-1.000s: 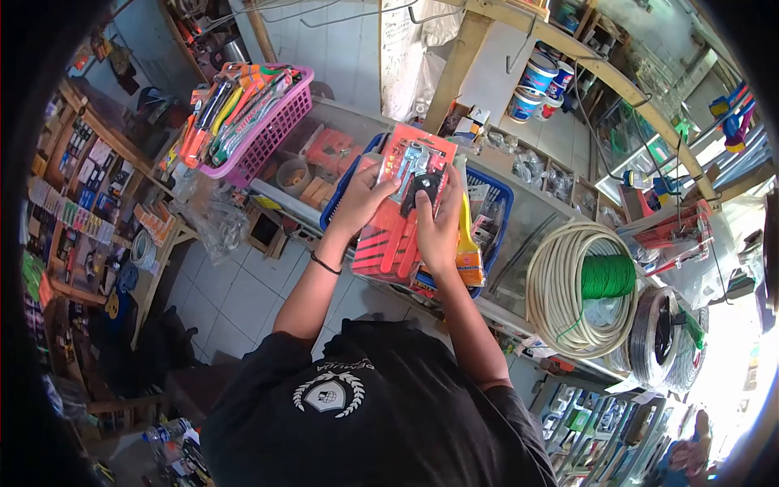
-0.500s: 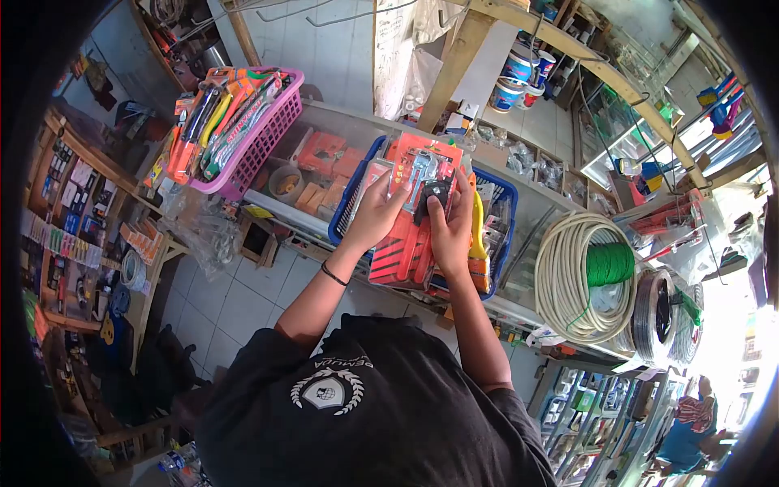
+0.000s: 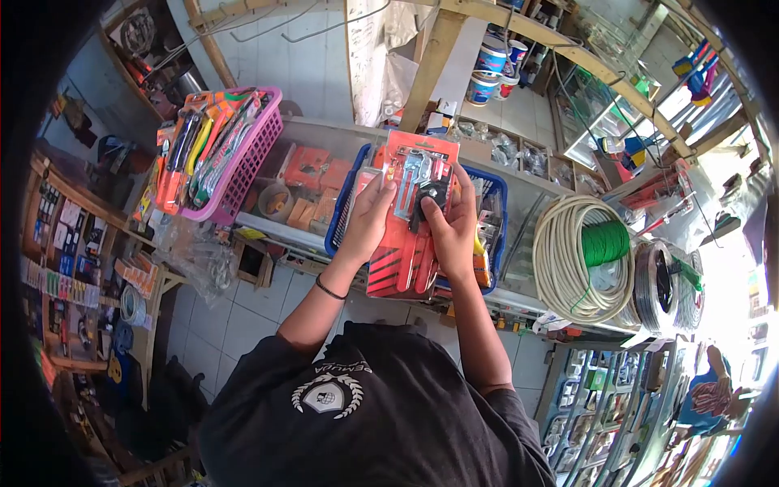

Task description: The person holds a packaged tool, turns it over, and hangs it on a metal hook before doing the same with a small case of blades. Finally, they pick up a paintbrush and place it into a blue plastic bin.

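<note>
Both hands hold a red-carded blister pack [image 3: 393, 258] upright above a blue basket. Inside it is a hand tool with a silver metal head and long red handles; its exact kind I cannot make out. My left hand [image 3: 369, 221] grips the left edge, thumb on the front. My right hand [image 3: 454, 231] is closed on the right side, its thumb at a round black part near the middle. The blue basket [image 3: 334, 235] stands on the glass counter behind the pack, which hides much of it. Other packaged goods, some with yellow parts [image 3: 481, 261], show inside the basket.
A pink basket [image 3: 253, 144] full of packaged tools stands left on the glass counter [image 3: 519, 235]. Coiled pale cable [image 3: 560, 260] and wire spools [image 3: 654, 284] sit to the right. Metal hooks [image 3: 324, 31] hang overhead. A person [image 3: 707, 394] is at far right.
The view has shifted slightly, moving the surroundings left. The pack is turned a little more upright and covers more of the yellow item in the basket. Both hands keep their hold.
</note>
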Tool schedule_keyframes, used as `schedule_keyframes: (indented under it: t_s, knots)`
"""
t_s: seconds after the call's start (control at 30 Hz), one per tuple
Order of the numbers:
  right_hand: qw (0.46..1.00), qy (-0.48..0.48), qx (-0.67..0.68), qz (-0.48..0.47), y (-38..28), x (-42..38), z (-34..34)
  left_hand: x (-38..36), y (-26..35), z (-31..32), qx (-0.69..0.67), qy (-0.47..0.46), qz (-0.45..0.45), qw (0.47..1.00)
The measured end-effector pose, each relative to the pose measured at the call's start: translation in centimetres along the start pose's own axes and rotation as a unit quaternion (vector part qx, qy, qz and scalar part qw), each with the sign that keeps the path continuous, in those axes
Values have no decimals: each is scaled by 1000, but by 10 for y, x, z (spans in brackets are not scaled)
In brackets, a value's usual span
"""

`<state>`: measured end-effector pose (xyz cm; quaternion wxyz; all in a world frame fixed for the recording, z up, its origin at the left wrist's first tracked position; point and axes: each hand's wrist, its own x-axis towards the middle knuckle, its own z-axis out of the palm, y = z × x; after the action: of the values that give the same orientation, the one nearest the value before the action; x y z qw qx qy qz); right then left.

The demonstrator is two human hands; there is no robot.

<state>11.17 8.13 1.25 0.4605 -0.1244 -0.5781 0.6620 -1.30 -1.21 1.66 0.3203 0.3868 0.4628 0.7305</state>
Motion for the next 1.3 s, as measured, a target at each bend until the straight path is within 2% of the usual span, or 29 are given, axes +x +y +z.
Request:
schedule_keyframes:
  t_s: [0.03, 0.13, 0.17, 0.23, 0.3, 0.4, 0.43, 0.57, 0.7, 0.8, 0.97, 1.07, 1.2, 1.3]
  knots:
    - [1000, 5, 5, -26, -3, 0, 2, -1, 3, 1, -5, -4, -3, 1000]
    - [1000, 7, 16, -10, -21, -3, 4, -4, 16, 10, -32, -19, -15, 999]
    - [999, 2, 16, 38, -34, -7, 2, -5, 19, 13, -42, -25, -19, 999]
    - [998, 5, 19, 52, -45, -14, -3, -8, 23, 19, -51, -45, -30, 997]
    - [999, 16, -6, -30, -42, -13, -10, -10, 27, 29, -29, -58, -25, 998]
    - [1000, 15, -18, -19, -60, -20, -30, -14, 24, 49, -17, -70, -29, 997]
    - [1000, 6, 3, 12, -78, -24, -34, -16, 25, 62, -28, -63, -25, 997]
    - [1000, -3, -5, -27, -95, -28, -74, -23, 21, 108, -61, -56, -38, 996]
    - [999, -20, -14, -35, -122, -34, -128, -27, 9, 163, -14, -60, 14, 998]
    - [998, -52, 5, -45, -150, -36, -172, -34, 5, 221, -32, -8, 24, 999]
    - [997, -57, -11, -59, -194, -41, -232, -33, 2, 304, 47, 21, 156, 986]
    - [995, -55, -20, -77, -212, -43, -261, -39, 10, 348, -34, 12, 167, 985]
    - [996, -41, -40, -73, -226, -43, -285, -28, -2, 363, 48, -16, 207, 977]
    - [996, -30, -32, -81, -234, -40, -296, -22, -1, 374, 74, -39, 190, 978]
